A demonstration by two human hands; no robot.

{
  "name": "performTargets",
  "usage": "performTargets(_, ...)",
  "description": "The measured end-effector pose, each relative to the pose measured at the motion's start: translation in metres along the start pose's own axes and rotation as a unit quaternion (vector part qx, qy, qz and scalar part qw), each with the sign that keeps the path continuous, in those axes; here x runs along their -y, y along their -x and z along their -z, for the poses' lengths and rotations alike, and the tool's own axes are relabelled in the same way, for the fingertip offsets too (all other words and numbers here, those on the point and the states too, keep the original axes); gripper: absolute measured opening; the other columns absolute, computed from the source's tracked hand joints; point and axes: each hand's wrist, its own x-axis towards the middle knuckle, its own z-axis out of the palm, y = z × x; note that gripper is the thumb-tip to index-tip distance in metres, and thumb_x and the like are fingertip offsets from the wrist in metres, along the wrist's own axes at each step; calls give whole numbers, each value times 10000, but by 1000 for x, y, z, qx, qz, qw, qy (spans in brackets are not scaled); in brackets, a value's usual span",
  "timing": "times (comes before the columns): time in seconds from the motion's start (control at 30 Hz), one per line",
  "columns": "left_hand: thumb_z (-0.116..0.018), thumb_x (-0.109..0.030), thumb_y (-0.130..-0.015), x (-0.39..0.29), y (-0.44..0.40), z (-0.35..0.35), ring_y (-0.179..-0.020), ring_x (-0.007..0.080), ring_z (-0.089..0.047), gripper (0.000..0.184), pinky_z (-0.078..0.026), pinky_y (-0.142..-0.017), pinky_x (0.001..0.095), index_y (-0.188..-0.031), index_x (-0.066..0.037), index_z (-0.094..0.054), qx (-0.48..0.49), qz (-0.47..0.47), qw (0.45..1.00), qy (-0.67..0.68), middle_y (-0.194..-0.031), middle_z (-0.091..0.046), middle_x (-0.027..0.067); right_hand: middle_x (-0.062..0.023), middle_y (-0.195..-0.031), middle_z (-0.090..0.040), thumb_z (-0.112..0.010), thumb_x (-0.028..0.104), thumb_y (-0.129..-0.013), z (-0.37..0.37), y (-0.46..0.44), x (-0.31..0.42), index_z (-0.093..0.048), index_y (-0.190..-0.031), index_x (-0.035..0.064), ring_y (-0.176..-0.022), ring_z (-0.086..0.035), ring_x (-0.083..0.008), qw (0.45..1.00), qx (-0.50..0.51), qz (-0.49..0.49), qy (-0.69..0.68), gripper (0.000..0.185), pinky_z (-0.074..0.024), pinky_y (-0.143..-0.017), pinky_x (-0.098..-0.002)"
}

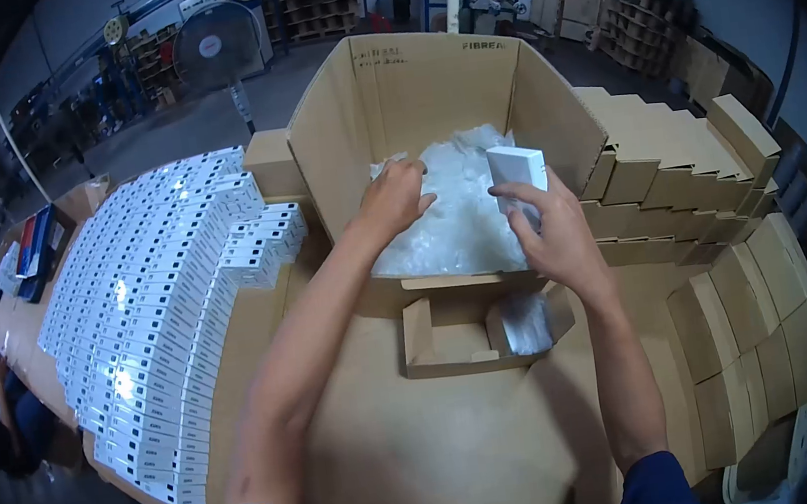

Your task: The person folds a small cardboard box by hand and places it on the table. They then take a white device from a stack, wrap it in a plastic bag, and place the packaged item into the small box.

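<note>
A large open cardboard box (432, 77) stands at the centre, holding a heap of clear plastic bags (464, 209). Over the left part of that heap is my left hand (395, 198), its fingers curled on what looks like a piece of the plastic. My right hand (552, 229) holds a small white box (517, 169) upright between thumb and fingers, above the right side of the heap. In front of the large box sits a small open carton (457, 361) with a plastic-wrapped item (525, 325) in its right part.
Rows of small white boxes (144, 314) cover the left side. Folded cartons (652, 141) are stacked at the right, with more brown cartons (757, 340) at the right front. A fan (215, 48) stands behind. Part of another person (5, 387) shows at the far left.
</note>
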Motion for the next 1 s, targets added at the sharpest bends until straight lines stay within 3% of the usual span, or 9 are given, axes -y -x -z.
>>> performTargets(0.13,-780,-264,-872,31,-27,-45,-964,374,-708,383,-559,-877,439,-1105,29,-701,108,69,991,41,-1023,-734,230,-271,-1215,-624,-631,65,-890,2,6,-10,-730,-1151,25,-1125,-630,-448,1000,5,-5,-26,282,-483,-1015,-476)
performTargets(0.27,-773,-164,-844,43,-29,-50,-936,346,-726,305,-565,-845,426,-1082,18,-719,118,58,986,103,-967,-742,224,-265,-1199,-638,-650,96,-888,0,5,-17,-738,-1159,34,-1146,-621,-436,999,14,-38,-35,292,-477,-1027,-465)
performTargets(0.4,-784,-151,-817,6,-12,-11,-835,262,-722,247,-559,-797,369,-967,9,-671,-28,136,972,188,-902,-730,169,-262,-1209,-644,-720,226,-882,-9,-2,-27,-735,-1177,30,-1175,-615,-415,995,1,-96,-31,355,-471,-1043,-458)
performTargets(0.5,-768,-69,-852,2,-1,-1,-833,163,-698,331,-542,-715,296,-1123,-18,-583,-23,162,930,330,-973,-712,114,-286,-1228,-642,-802,404,-831,-24,-15,-27,-713,-1212,-16,-1221,-599,-388,989,-7,-149,-22,574,-464,-1059,-443)
performTargets(0.6,-749,-12,-881,-23,9,22,-862,114,-665,522,-529,-671,255,-1333,-46,-490,1,165,871,462,-1059,-683,88,-280,-1146,-681,-811,430,-817,-51,-31,-39,-705,-1217,-40,-1170,-630,-389,989,-18,-146,7,626,-479,-1050,-439)
performTargets(0.73,-683,-75,-962,-55,16,52,-871,88,-638,471,-550,-695,273,-1395,-80,-496,30,171,827,535,-1120,-675,56,-254,-966,-708,-775,343,-867,-69,-43,-43,-759,-969,-14,-934,-691,-377,960,13,-188,-206,371,-527,-869,-442)
performTargets(0.83,-608,-157,-1032,-49,13,54,-891,81,-629,251,-547,-741,281,-1269,-80,-579,25,241,796,555,-1091,-686,23,-250,-916,-696,-759,282,-876,-77,-39,-51,-738,-902,-21,-880,-670,-371,980,-36,-130,-145,306,-510,-790,-433)
performTargets(0.93,-597,-140,-1033,-25,10,37,-886,97,-630,182,-525,-781,271,-1209,-94,-607,-56,219,819,527,-1035,-688,-7,-206,-818,-700,-716,241,-899,-62,-35,-49,-738,-903,-21,-782,-676,-312,973,-6,-172,-153,262,-509,-721,-419)
performTargets(1.0,-616,-165,-1011,-20,6,25,-873,121,-632,170,-508,-801,288,-1147,-67,-645,-116,215,893,379,-961,-693,20,-181,-775,-702,-693,229,-911,-53,-32,-45,-738,-905,-23,-726,-678,-278,956,24,-226,-184,256,-511,-691,-414)
